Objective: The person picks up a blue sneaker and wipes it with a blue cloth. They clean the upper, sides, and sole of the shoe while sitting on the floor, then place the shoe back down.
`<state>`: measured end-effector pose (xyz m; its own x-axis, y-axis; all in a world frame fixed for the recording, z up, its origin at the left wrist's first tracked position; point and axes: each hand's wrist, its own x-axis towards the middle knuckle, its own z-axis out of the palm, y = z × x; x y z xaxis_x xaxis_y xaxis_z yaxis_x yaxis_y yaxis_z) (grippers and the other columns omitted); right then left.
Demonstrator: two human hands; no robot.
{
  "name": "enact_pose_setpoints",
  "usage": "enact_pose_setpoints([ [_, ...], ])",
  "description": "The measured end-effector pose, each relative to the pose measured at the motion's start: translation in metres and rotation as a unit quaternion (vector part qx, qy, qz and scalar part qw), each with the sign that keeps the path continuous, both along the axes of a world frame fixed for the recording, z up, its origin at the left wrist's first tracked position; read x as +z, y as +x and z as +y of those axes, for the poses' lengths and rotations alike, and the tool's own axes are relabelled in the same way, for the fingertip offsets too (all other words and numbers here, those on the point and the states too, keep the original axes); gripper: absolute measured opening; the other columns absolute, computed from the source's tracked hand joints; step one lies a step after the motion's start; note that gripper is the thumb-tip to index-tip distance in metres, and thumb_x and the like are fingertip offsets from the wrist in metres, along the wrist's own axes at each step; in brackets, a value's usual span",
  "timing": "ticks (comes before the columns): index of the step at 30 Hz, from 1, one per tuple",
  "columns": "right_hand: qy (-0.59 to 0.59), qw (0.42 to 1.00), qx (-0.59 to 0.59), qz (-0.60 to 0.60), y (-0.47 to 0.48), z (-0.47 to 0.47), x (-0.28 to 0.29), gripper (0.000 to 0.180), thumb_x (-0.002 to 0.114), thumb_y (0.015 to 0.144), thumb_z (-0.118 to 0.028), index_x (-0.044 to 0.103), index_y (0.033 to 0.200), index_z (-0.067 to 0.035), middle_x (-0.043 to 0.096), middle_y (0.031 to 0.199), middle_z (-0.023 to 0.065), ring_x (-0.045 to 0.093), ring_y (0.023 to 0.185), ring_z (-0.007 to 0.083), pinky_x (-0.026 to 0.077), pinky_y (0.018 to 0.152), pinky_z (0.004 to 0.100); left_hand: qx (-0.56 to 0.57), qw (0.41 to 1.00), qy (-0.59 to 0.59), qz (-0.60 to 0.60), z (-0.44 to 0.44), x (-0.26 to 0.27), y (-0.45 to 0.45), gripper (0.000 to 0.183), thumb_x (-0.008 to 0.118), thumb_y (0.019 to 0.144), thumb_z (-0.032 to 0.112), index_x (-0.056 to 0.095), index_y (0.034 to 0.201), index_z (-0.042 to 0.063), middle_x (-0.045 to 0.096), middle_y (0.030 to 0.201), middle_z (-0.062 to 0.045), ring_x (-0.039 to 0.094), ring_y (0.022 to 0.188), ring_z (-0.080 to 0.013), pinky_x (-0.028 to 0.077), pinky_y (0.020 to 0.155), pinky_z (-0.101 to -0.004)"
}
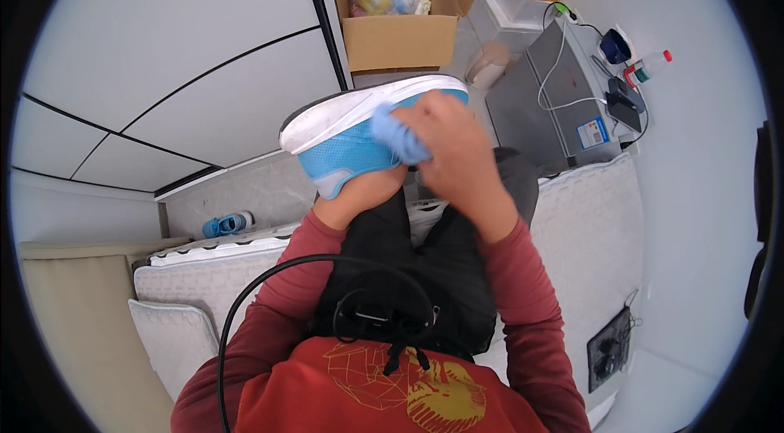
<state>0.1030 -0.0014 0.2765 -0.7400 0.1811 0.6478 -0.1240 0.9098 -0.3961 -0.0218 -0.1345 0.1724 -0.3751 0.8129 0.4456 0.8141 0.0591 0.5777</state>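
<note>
A blue mesh sneaker (349, 154) with a white sole is held up on its side above my lap, sole edge away from me. My left hand (367, 191) is at the shoe's ankle opening, its fingers hidden inside or behind the shoe. In my right hand (450, 148) is a bunched light blue cloth (398, 134), pressed against or very near the shoe's side below the sole. The right hand is blurred. Another blue sneaker (228, 224) lies on the floor at the left, beside the bed.
An open cardboard box (398, 44) holding plastic bags stands beyond the shoe. At the right are a grey cabinet (520, 96), a plastic bottle (646, 68) and cables. A white cabinet front (239, 102) rises at the left. The padded mattress (582, 218) extends around me.
</note>
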Motion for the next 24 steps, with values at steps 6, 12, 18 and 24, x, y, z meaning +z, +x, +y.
enact_pose_setpoints([
  [6,0.027,0.999,-0.044,-0.006,-0.002,-0.002,-0.001,0.033,0.071,0.086,-0.007,0.075,0.118,-0.012,0.064,0.102,0.01,0.064,0.097,0.0331,0.054,0.084,0.0438,0.0,0.998,-0.05,0.037,-0.008,0.01,-0.007,0.053,0.069,0.101,0.033,0.061,0.149,0.012,0.062,0.154,-0.016,0.055,0.143,-0.0402,0.04,0.122,-0.0539],
  [12,-0.012,0.992,-0.123,-0.034,-0.001,0.021,-0.006,0.043,0.067,0.078,0.003,0.075,0.119,-0.009,0.066,0.109,0.0138,0.066,0.105,0.0399,0.055,0.09,0.047,0.032,0.999,-0.04,-0.001,0.001,0.017,-0.003,0.046,0.068,0.103,0.031,0.066,0.143,0.008,0.066,0.148,-0.017,0.057,0.14,-0.0426,0.04,0.123,-0.0528],
  [18,-0.057,0.998,0.026,-0.004,-0.008,-0.006,-0.006,0.046,0.068,0.08,0.002,0.075,0.124,-0.01,0.065,0.107,0.0147,0.066,0.105,0.0394,0.055,0.09,0.0469,0.021,0.995,-0.025,-0.098,-0.013,0.016,0.001,0.04,0.069,0.103,0.028,0.07,0.138,0.009,0.07,0.141,-0.018,0.06,0.137,-0.0408,0.043,0.12,-0.0511],
  [24,-0.039,0.97,-0.238,0.039,0.007,0.058,-0.028,0.043,0.067,0.081,0.0,0.073,0.122,-0.011,0.064,0.106,0.0134,0.066,0.104,0.0383,0.055,0.085,0.0477,0.003,0.954,0.052,-0.295,-0.009,0.003,0.003,0.043,0.071,0.105,0.014,0.065,0.147,0.006,0.07,0.14,-0.02,0.066,0.128,-0.0332,0.047,0.117,-0.0435],
])
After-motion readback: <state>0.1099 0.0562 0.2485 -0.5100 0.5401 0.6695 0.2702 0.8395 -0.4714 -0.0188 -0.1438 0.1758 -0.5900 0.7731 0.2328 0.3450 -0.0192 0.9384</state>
